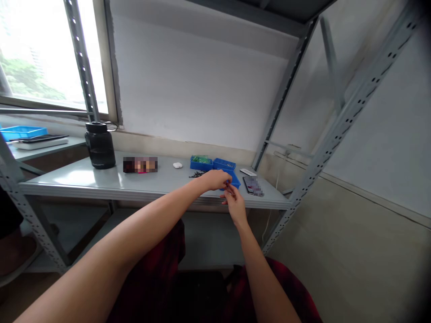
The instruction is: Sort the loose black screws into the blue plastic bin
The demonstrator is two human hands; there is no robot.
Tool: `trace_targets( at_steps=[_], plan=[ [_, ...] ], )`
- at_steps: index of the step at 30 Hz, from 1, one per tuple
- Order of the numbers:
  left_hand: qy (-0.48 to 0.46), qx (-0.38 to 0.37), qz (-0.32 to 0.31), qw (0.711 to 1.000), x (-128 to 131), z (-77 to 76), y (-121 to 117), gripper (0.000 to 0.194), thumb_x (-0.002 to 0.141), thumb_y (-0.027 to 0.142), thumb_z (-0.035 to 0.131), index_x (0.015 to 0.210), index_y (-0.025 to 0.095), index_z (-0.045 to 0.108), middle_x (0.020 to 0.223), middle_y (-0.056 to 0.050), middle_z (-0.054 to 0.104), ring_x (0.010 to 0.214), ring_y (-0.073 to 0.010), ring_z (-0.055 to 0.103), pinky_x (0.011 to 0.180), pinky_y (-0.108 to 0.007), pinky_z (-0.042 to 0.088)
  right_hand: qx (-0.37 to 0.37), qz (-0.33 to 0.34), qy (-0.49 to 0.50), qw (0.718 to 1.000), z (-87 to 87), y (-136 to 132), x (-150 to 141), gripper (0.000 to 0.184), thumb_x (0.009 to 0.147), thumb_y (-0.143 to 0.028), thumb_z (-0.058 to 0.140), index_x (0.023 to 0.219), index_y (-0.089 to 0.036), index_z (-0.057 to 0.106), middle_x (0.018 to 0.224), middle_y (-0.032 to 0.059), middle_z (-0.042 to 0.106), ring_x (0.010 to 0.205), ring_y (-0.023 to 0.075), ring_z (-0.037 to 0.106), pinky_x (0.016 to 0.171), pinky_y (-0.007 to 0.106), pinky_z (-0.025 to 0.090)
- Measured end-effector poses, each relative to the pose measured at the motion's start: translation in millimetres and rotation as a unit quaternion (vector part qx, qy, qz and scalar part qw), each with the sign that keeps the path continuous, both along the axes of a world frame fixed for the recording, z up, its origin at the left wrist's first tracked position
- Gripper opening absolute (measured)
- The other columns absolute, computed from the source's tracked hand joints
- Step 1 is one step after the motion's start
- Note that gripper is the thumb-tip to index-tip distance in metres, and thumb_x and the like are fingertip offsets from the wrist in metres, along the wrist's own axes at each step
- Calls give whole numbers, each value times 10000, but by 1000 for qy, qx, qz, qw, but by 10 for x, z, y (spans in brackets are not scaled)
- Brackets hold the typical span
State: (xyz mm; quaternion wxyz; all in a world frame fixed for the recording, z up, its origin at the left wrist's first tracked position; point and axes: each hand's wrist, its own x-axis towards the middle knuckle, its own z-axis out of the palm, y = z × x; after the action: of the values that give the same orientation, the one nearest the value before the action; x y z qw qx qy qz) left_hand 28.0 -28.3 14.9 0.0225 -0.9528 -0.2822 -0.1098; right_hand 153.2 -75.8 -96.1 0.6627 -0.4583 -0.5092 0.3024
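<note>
My left hand (218, 179) and my right hand (236, 205) meet over the front edge of the grey shelf. Fingers of both are pinched together at the tips, and whatever lies between them is too small to make out. Just behind them is a blue tray (235, 180), partly covered by my left hand. Beside my left wrist lies a pile of small black pieces (196, 174) on the shelf. Farther back stand a blue bin with green contents (201, 163) and another blue bin (225, 164) with small items inside.
A phone (253, 185) and a flat white object (248, 172) lie to the right. Leftward are a white earbud case (177, 165), a blurred-out item (140, 165) and a black bottle (100, 146). Perforated metal posts (340, 128) frame the shelf. Someone's foot shows at lower left.
</note>
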Motion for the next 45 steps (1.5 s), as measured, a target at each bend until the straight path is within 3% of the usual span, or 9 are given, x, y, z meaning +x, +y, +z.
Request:
trace_targets(
  at_steps=[7, 11, 19, 28, 40, 45],
  plan=[
    [3, -3, 10, 1000, -26, 19, 17, 249, 860, 217, 540, 1069, 208, 675, 1060, -69, 693, 975, -211, 623, 744, -244, 460, 0, 2, 24, 1000, 6, 39, 13, 485, 678, -484, 681, 1086, -223, 658, 1052, 83, 678, 746, 188, 641, 531, 275, 504],
    [-10, -18, 13, 1000, -18, 14, 45, 234, 858, 254, 555, 1050, 211, 682, 1023, -67, 702, 923, -199, 638, 746, -244, 465, 5, -15, 31, 999, 34, 55, 32, 465, 705, -499, 668, 1080, -224, 668, 967, 71, 689, 761, 201, 644, 546, 284, 507],
    [-36, -13, 14, 999, -1, -77, 165, 256, 909, 305, 490, 959, 190, 713, 961, -88, 707, 886, -209, 648, 741, -263, 468, 3, -58, 44, 997, 20, 112, 142, 434, 701, -506, 666, 1025, -216, 673, 999, 78, 690, 783, 220, 647, 553, 302, 502],
    [-31, -10, 2, 999, 141, -148, 78, 277, 896, 314, 480, 936, 163, 708, 933, -104, 708, 848, -221, 650, 694, -268, 479, -7, -89, 47, 995, -65, 179, 143, 332, 694, -480, 657, 879, -205, 663, 772, 39, 664, 687, 181, 611, 530, 273, 479],
    [-55, -18, 27, 998, 215, -151, 69, 232, 861, 270, 495, 873, 174, 706, 868, -77, 710, 799, -201, 648, 682, -255, 477, -21, -82, 16, 996, -36, 168, 146, 347, 698, -524, 649, 838, -207, 659, 757, 46, 661, 659, 182, 577, 530, 283, 437],
    [-124, -44, 55, 990, 192, -153, 137, 191, 826, 244, 511, 878, 157, 673, 878, -75, 709, 787, -195, 638, 692, -261, 475, -13, -97, 8, 995, -31, 162, 151, 321, 711, -456, 652, 933, -227, 626, 723, 16, 610, 656, 181, 568, 517, 274, 424]
  ],
)
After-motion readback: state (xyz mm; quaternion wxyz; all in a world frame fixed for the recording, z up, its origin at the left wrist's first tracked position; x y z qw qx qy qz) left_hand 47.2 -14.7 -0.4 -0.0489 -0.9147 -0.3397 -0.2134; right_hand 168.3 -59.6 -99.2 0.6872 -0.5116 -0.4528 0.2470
